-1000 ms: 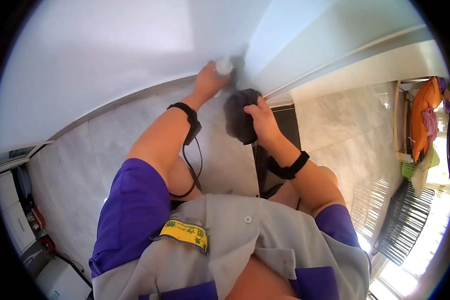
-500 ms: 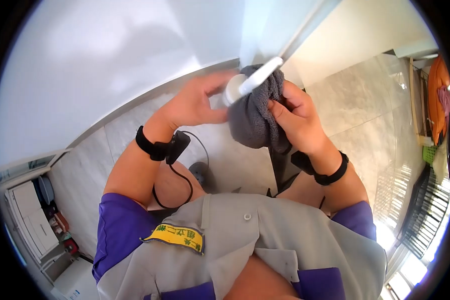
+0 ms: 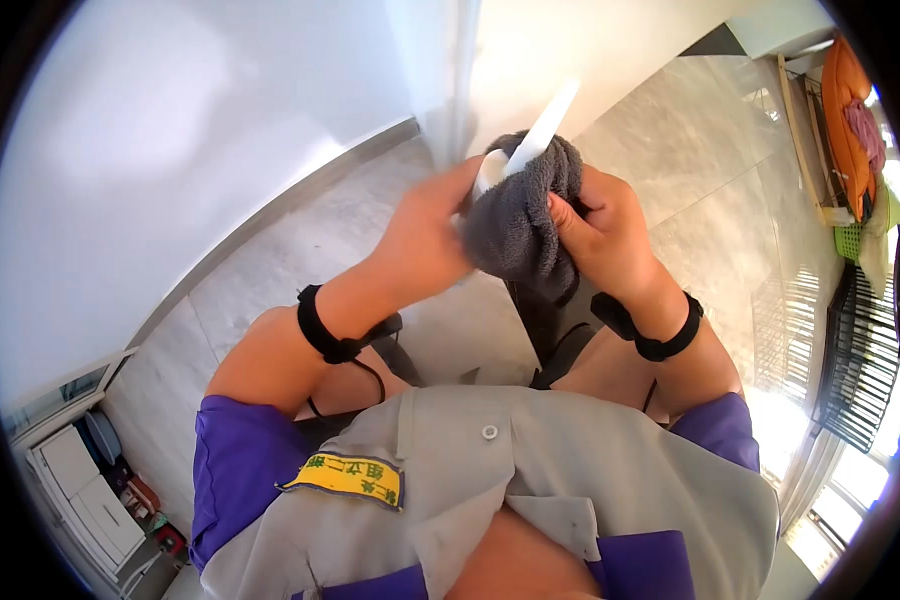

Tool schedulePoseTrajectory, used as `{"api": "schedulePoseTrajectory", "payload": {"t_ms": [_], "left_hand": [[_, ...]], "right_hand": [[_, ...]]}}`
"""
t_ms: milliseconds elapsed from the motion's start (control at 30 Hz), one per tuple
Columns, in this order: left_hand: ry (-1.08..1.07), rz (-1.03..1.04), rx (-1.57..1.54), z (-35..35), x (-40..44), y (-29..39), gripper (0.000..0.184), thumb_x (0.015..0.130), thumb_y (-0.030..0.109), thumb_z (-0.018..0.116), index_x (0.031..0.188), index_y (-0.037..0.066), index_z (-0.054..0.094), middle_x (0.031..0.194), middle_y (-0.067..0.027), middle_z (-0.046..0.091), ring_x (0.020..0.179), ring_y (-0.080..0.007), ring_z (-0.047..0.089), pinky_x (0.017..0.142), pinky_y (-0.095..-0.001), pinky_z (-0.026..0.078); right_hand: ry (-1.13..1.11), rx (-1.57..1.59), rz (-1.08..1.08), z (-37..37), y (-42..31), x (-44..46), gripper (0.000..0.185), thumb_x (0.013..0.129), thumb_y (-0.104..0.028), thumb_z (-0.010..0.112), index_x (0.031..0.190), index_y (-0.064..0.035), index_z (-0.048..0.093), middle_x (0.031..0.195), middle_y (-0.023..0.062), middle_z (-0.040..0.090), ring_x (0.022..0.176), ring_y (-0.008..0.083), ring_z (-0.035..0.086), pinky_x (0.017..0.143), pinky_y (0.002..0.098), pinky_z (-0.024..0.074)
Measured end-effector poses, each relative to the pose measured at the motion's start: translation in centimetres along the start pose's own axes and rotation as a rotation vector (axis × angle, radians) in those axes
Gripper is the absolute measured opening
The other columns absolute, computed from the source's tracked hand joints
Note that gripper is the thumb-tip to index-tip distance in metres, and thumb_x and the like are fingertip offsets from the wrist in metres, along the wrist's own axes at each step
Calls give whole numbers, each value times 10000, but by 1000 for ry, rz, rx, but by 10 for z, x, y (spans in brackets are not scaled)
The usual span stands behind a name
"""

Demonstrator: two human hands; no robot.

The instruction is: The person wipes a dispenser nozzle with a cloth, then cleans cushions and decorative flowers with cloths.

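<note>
A dark grey terry cloth (image 3: pixel 525 235) is bunched around a white lever-like piece (image 3: pixel 543 128) with a rounded base, shaped like a door handle. Its flat arm sticks out above the cloth, slanting up and right. My right hand (image 3: pixel 615 230) grips the folds from the right, thumb in front. From the left, my left hand (image 3: pixel 430 225) closes on the cloth beside the white base; its fingertips are partly hidden. I cannot tell whether the white piece is fixed to anything. Both wrists wear black straps (image 3: pixel 320 325).
A white wall or panel (image 3: pixel 170 130) with a dark baseboard rises at left. Grey tiles (image 3: pixel 270 260) cover the floor. At far right are a rack with orange fabric (image 3: pixel 847 130), a green basket (image 3: pixel 848 240) and a black slatted rack (image 3: pixel 860 350). White drawers (image 3: pixel 88 490) stand lower left.
My left hand, earlier apart from the cloth with thumb and fingers spread, has moved right and closed on it. The view has shifted; the white arm now points more steeply upward.
</note>
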State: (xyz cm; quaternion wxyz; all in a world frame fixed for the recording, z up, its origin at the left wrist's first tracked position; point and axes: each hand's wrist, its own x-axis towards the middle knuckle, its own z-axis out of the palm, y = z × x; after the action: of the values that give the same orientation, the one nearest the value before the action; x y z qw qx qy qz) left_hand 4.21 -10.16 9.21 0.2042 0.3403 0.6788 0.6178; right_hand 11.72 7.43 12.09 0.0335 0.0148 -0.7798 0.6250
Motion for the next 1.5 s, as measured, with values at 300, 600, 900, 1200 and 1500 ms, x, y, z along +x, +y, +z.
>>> {"api": "schedulePoseTrajectory", "payload": {"t_ms": [300,600,900,1200,1500], "left_hand": [[17,71,135,33,16,14,338,789,116,655,1096,45,534,915,-120,621,837,-235,611,719,-312,461],[-52,-7,-149,27,30,14,456,823,60,617,1248,14,458,1061,-59,586,942,-120,546,840,-272,429],[-341,136,152,34,38,20,608,735,112,699,1272,-11,441,1109,-99,576,1030,-178,534,911,-311,404],[-668,-227,-129,20,45,18,557,724,123,715,1217,-21,498,1108,-94,581,1069,-156,512,897,-296,408],[-889,-3,-142,44,32,-11,506,753,213,732,1160,17,504,1026,-73,591,947,-129,536,799,-279,451]], "right_hand": [[316,-681,-250,-1,-8,-30,237,700,-153,725,752,-23,534,656,147,544,579,337,535,492,371,437],[255,421,29,-51,-1,-35,389,901,-173,529,1217,31,429,1090,87,564,1001,180,545,894,300,432],[254,557,276,-48,10,-28,370,922,-129,469,1257,14,406,1107,69,544,966,122,531,836,262,446],[-76,444,189,-67,15,-19,370,853,-197,637,1140,15,539,990,39,609,886,104,559,788,255,464],[-674,46,65,-60,-1,-3,335,647,-46,750,953,4,624,897,40,545,878,164,506,786,282,405]]}}
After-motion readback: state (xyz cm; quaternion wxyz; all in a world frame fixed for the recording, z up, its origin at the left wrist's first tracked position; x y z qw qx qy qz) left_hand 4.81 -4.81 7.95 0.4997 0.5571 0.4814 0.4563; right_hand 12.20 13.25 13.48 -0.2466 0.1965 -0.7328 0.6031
